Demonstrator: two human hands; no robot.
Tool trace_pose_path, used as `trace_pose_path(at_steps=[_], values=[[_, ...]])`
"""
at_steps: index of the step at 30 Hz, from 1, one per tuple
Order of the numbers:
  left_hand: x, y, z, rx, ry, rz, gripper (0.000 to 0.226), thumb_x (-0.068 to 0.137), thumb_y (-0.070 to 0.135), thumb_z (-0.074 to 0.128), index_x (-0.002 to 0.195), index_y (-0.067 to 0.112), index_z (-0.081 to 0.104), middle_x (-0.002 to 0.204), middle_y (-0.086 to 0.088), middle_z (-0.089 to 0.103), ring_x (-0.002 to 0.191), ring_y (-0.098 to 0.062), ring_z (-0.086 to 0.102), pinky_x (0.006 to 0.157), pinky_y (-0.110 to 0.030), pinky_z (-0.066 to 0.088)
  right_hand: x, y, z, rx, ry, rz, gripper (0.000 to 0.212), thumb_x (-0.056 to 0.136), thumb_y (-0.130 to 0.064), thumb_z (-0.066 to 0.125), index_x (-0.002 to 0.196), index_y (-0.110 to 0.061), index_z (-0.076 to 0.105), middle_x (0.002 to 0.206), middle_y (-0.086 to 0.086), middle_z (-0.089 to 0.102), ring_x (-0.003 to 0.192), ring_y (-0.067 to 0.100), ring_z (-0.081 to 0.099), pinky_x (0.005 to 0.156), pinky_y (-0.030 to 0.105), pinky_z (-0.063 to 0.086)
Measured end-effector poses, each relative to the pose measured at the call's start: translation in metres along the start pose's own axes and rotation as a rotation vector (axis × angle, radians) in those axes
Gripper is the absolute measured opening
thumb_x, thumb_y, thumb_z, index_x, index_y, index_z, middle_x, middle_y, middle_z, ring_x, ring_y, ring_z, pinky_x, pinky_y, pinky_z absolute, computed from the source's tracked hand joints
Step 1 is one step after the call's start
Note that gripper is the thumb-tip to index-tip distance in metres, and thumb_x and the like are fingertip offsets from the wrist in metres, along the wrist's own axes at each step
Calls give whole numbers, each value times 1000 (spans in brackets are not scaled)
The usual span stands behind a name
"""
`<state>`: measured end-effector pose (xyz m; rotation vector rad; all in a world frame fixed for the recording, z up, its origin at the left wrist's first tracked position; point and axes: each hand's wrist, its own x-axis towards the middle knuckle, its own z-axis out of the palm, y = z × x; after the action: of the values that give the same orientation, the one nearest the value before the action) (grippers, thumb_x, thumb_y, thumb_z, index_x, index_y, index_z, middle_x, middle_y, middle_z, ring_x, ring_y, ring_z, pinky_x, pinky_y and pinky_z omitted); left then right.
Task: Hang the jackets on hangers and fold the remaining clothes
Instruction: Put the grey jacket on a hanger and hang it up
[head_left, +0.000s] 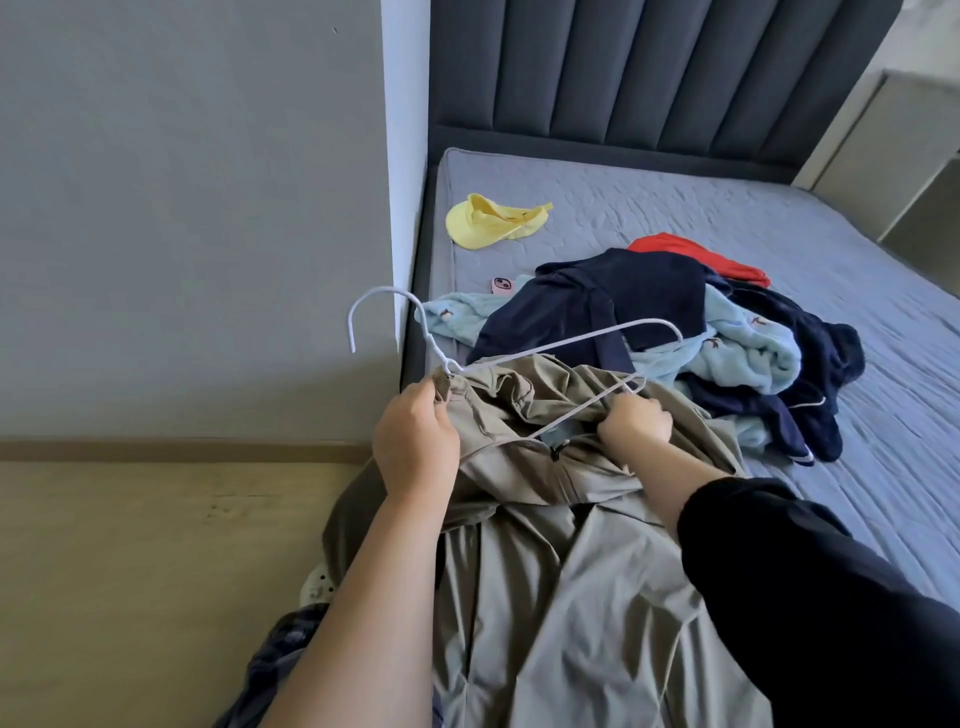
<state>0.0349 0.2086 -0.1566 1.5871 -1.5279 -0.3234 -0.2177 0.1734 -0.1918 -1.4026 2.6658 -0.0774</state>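
Khaki jacket (571, 597) gripped by left hand (415, 441) and right hand (636, 418).

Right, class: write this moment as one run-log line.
left hand: grips khaki fabric jacket at thin white wire hanger neck | right hand: grips jacket fabric | remaining: unfolded clothes pile on grey bed

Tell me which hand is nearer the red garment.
Right. The right hand sits below-left of the red garment; the left hand is farther off to the left, at the hanger neck.
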Motion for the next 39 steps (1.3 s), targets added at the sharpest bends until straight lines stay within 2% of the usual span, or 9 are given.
trace_pose_path(at_steps=[2,5,7,9,12,19,26,34,39], values=[[2,-4,0,29,-14,-32,14,89,1,50,92,2,64,89,-15,65,84,-37,57,65,-32,33,9,14,-14,207,0,70,23,81,-17,51,99,-10,64,102,12,67,101,32,60,88,35,48],[4,-4,5,78,-88,-80,17,90,2,47,93,5,64,94,-13,65,89,-35,57,66,-32,34,24,28,-41,474,42,112,25,86,-19,54,97,-2,68,102,17,68,99,35,61,76,29,45],[1,-1,9,134,-152,-69,16,88,1,47,89,6,62,93,-12,65,89,-34,56,65,-32,34,28,31,-60,479,89,72,22,89,-19,52,88,-2,66,100,18,68,98,34,60,76,29,41],[-2,2,12,179,-178,-53,14,87,0,48,85,7,60,92,-11,65,87,-32,56,64,-31,31,29,31,-74,532,141,68,19,84,-20,56,72,-7,63,84,14,68,84,31,60,68,28,37],[-3,0,11,182,-184,-41,16,87,-1,47,89,5,62,94,-12,65,90,-34,57,65,-32,32,29,33,-89,591,228,80,14,76,-18,58,68,-9,65,68,6,62,77,30,61,64,27,36],[-2,-5,5,84,-308,48,34,91,3,47,119,12,64,105,-14,67,101,-35,58,84,-38,45,18,16,-100,460,410,0,20,79,-15,53,93,-14,67,93,7,66,92,32,59,76,32,44],[6,-11,-3,34,-419,66,27,95,13,50,116,22,65,98,-9,69,95,-32,59,73,-30,41,17,20,-97,453,431,84,23,86,-13,48,105,-10,62,105,14,66,100,35,58,81,36,44],[7,-11,-1,103,-456,73,23,96,18,48,113,24,63,98,-10,67,94,-35,59,73,-35,45,-4,-25,-78,581,402,-113,12,85,-17,47,92,-17,56,91,2,62,93,28,57,72,29,35],[11,-15,-7,70,-524,78,23,96,16,49,108,24,66,99,-7,67,94,-32,59,72,-32,41,10,-4,-96,529,495,-14,22,88,-13,42,102,-15,58,103,8,64,97,31,57,79,35,41]])
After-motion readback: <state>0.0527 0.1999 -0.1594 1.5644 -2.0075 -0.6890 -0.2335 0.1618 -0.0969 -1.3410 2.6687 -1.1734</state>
